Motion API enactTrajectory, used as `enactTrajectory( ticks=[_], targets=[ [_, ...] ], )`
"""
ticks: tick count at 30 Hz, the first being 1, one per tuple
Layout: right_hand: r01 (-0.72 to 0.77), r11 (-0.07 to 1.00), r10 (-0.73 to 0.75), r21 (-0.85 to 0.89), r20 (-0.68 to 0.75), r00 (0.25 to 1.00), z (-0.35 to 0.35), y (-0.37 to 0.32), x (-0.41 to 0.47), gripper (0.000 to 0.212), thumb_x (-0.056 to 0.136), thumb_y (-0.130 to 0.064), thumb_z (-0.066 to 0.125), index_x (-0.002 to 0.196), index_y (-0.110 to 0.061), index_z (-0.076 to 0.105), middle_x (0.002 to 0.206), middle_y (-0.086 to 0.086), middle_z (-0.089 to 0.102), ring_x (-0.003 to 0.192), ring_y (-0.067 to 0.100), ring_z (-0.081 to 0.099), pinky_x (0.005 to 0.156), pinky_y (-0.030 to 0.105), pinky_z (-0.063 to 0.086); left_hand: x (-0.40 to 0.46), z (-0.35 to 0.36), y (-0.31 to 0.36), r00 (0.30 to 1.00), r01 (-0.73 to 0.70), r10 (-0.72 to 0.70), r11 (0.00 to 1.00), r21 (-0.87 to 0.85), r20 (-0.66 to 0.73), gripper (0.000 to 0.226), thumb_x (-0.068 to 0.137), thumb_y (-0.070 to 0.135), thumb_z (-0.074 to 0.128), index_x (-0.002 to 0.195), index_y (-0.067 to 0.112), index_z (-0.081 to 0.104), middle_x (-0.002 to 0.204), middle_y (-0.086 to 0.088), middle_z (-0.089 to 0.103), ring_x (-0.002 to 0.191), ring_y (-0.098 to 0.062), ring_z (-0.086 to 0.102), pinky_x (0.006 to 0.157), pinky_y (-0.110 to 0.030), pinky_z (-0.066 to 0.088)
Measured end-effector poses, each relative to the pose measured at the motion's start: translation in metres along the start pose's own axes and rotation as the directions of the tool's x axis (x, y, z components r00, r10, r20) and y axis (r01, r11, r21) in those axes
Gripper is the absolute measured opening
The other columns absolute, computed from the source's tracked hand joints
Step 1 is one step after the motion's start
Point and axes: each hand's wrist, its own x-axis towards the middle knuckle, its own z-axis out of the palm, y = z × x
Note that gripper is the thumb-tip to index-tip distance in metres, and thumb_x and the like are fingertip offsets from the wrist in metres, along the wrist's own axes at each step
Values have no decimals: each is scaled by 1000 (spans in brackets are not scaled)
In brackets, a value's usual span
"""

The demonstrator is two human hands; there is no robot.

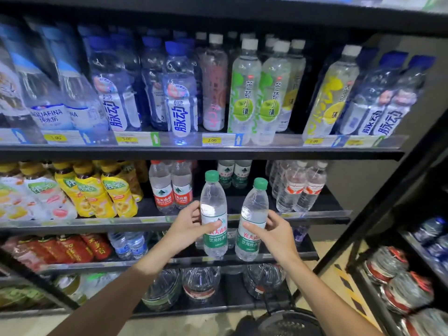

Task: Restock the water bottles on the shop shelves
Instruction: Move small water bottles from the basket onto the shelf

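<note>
Shelving unit, black, several tiers, stocked with bottled drinks; the tier of interest is the middle shelf (322, 202), whose bare dark deck shows in a gap between the red-label bottles (171, 190) on one side and the clear bottles with red-and-white labels (299, 190) on the other. Two green-label bottles (234, 173) already stand at the back of that gap, with open deck in front of them. Left bottle (213, 214), green cap, green label, clear water: upright, long axis vertical, gripped about the middle by the left hand (186, 226), thumb across the front of the label and fingers wrapped behind. Right bottle (253, 219), same kind: near upright, cap tipped slightly toward the right, gripped about the middle by the right hand (276, 229) in like fashion. Both bottles sit side by side, apart from one another, held in front of the shelf edge and just below the gap, so the vacant spot lies ahead of and slightly above the hands. Neither hand is clearly nearer; the likely next move is a short forward push, bases first onto the deck, keeping both upright
</note>
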Motion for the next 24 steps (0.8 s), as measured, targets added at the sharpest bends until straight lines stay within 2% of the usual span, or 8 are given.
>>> enactTrajectory(
  ticks=[3,6,9,13,15,17,20,24],
  targets=[
    [-9,1000,9,-9,-6,1000,-9,0,12,51,68,-41,92,114,-29,73,110,-9,78,103,11,74,87,34,60,14,3,5,1000,0,1,1000,-20,9,66,66,46,92,123,39,60,123,20,71,117,-2,65,94,-19,53],
    [-44,997,44,-57,5,999,-17,4,27,50,69,-29,94,113,-22,71,106,-8,79,99,9,75,84,30,61,25,6,8,1000,-6,6,1000,-14,-8,64,65,42,92,121,38,61,121,23,71,113,3,65,91,-15,52],
    [-40,994,43,-104,27,999,-21,11,36,52,67,-25,96,110,-20,69,104,-10,79,96,9,75,75,20,59,33,9,5,999,-18,17,1000,-10,-43,59,67,28,93,118,36,64,117,22,73,111,4,66,96,-21,54],
    [72,992,-72,-104,1,997,-27,9,46,60,66,-32,96,118,-26,67,111,-12,76,103,6,72,84,22,58,41,10,0,997,-23,21,999,-31,-70,58,69,12,92,120,24,66,115,9,76,110,-8,71,99,-32,55],
    [125,992,-127,-35,-43,991,-28,4,54,62,69,-25,95,123,-28,64,115,-12,75,107,6,71,88,21,57,42,8,-1,996,-39,35,998,-39,-84,58,70,11,92,121,21,66,114,7,77,109,-10,72,98,-33,56],
    [177,984,-175,15,-92,980,-26,-2,66,60,71,-19,94,121,-32,63,115,-16,73,107,2,70,86,14,55,45,6,0,995,-57,53,997,-43,-88,57,71,10,91,121,19,66,114,6,77,109,-11,72,98,-34,57],
    [241,970,-241,-17,-105,965,-21,-5,85,62,72,-17,94,123,-30,61,115,-17,72,108,1,67,87,11,52,48,5,0,992,-89,85,995,-40,-91,56,73,11,90,122,21,66,116,6,76,110,-13,72,99,-35,56],
    [234,969,-241,-74,-106,965,-9,7,112,64,71,-17,94,123,-30,58,117,-15,68,110,-1,64,92,11,51,51,3,-3,987,-132,126,990,-56,-94,58,72,13,91,123,25,66,119,7,75,114,-13,70,101,-33,55]
  ],
)
